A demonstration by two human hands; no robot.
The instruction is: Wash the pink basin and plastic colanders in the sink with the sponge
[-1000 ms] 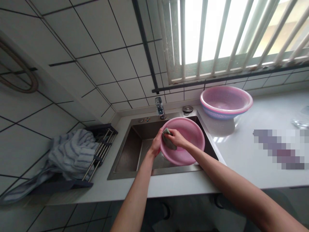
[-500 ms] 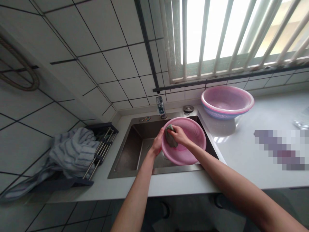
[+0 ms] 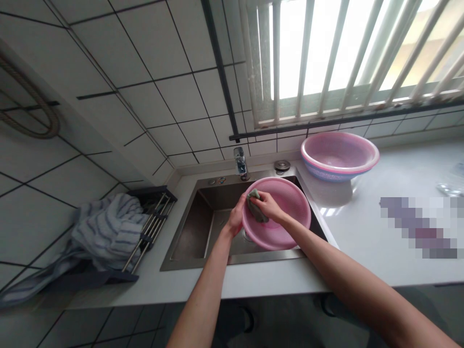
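A pink plastic colander (image 3: 290,208) with a perforated side sits tilted over the right part of the steel sink (image 3: 188,224). My left hand (image 3: 237,215) grips its left rim, the fingers partly hidden by the colander. Inside, against the left wall, my right hand (image 3: 267,204) is closed on a grey-green cloth (image 3: 256,208) and presses it to the pink surface. Behind the colander stands a chrome faucet (image 3: 240,162); no water is seen running from it.
On the counter to the right are stacked pink and blue basins (image 3: 339,157). A sink strainer (image 3: 282,165) lies behind the sink. At left, a striped cloth (image 3: 108,229) is heaped on a metal-barred rack (image 3: 154,229). A barred window (image 3: 326,58) is above.
Both hands keep their hold on the colander and the cloth. The cloth has shifted only slightly on the wall, and the whole view has tilted a little.
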